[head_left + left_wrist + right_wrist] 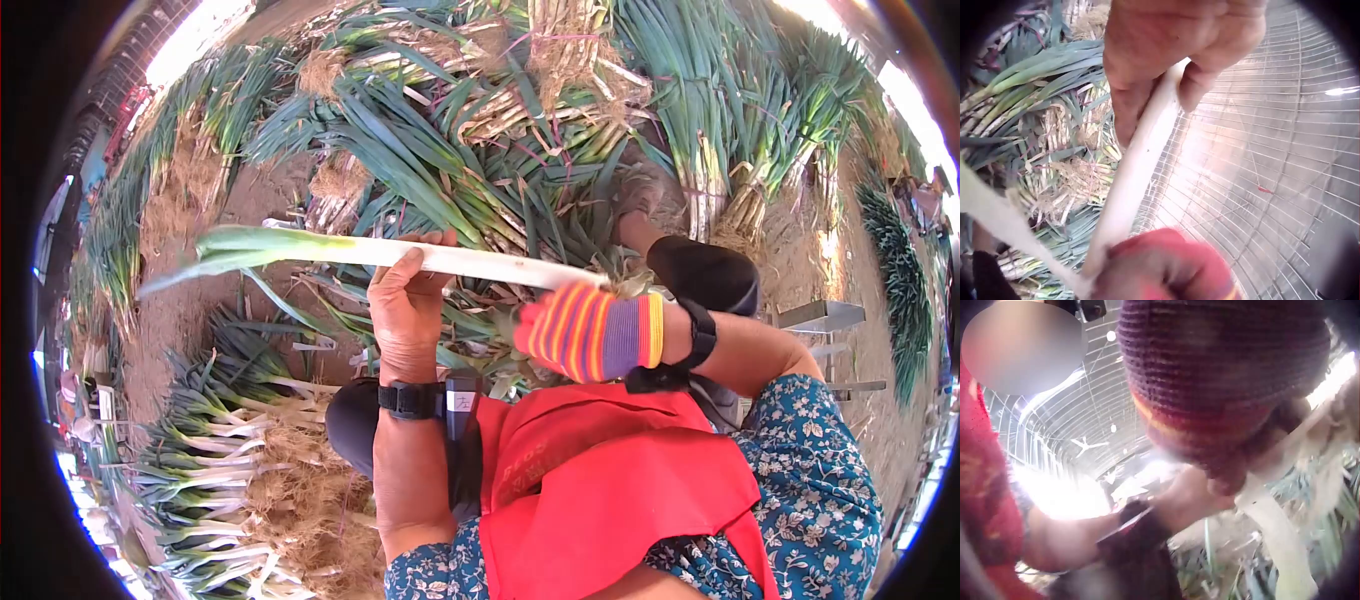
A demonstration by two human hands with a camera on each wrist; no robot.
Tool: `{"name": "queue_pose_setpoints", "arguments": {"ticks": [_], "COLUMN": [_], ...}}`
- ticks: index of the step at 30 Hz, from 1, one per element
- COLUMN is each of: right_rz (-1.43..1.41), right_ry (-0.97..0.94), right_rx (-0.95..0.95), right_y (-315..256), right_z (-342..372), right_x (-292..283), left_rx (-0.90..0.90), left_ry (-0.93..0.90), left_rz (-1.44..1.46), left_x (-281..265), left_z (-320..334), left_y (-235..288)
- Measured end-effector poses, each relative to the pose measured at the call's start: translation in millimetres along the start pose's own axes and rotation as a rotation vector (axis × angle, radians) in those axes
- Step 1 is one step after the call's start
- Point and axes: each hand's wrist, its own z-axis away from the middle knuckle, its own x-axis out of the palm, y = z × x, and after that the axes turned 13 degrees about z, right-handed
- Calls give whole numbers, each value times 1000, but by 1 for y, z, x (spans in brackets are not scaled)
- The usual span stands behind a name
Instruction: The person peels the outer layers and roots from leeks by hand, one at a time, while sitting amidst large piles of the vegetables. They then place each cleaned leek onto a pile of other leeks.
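Observation:
A long green onion with a thick white stalk lies nearly level across the front of the body, its green leaves pointing left. My bare left hand grips it around mid-stalk, fingers on one side and thumb on the other. At the right end of the stalk is my right hand in a striped knit glove, blurred, its curled fingers pinching that end. A pale strip of outer skin hangs off to the side and meets the stalk beside the glove. In the right wrist view, the glove hides part of the stalk.
Bundles of green onions cover the ground ahead, with more standing upright at the upper right. Rooted green onions lie piled at the lower left. A metal stand is on the right, near the knee. A shod foot reaches among the bundles.

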Motion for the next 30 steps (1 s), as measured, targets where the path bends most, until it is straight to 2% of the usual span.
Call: {"name": "queue_pose_setpoints", "arguments": {"ticks": [1, 2, 3, 5, 6, 7, 9, 10, 11, 13, 14, 16, 18, 21, 23, 28, 30], "right_rz": [-231, -394, -399, -694, -655, -653, -664, -389, -389, 123, 125, 245, 346, 499, 478, 427, 591], "right_ry": [-112, -168, -165, 207, 338, 340, 96, 222, 222, 567, 566, 693, 639, 584, 400, 454, 372], "right_rx": [-11, 59, 58, -274, -325, -310, 187, 327, 322, 422, 422, 399, 385, 352, 356, 235, 175], "right_y": [-3, -3, 0, 4, -1, -9, -17, -17, -12, 11, 19, 33, 36, 32, 30, 33, 25], "right_z": [7, 13, 19, 25, 28, 32, 30, 27, 19, -4, -11, -23, -29, -34, -35, -36, -38], "right_x": [10, 20, 38, 60, 59, 55, 40, 33, 26, 14, 21, 43, 46, 46, 45, 52, 52], "left_rx": [0, -43, -87, -95, -65, -35, -5, 15, 35, 36, 24, 17, -76, -72, -95, -56, -61], "left_ry": [1, -4, -7, 9, 6, 1, 30, 31, 34, 19, 16, 14, 91, 163, 153, 209, 186], "left_rz": [-1, -71, -143, -174, -180, -182, -142, -126, -111, -106, -79, -51, -5, 40, 49, -6, -24], "left_x": [-1, -4, -7, -6, -1, 4, 10, 12, 14, 12, 13, 12, 6, 2, -10, -12, -16], "left_z": [0, 1, 2, 1, 1, 1, -1, -1, -1, -3, -2, -3, -2, 0, -5, -3, -2], "left_y": [-2, -7, -14, -24, -26, -28, -29, -28, -27, -31, -35, -38, -38, -39, -43, -44, -43]}}
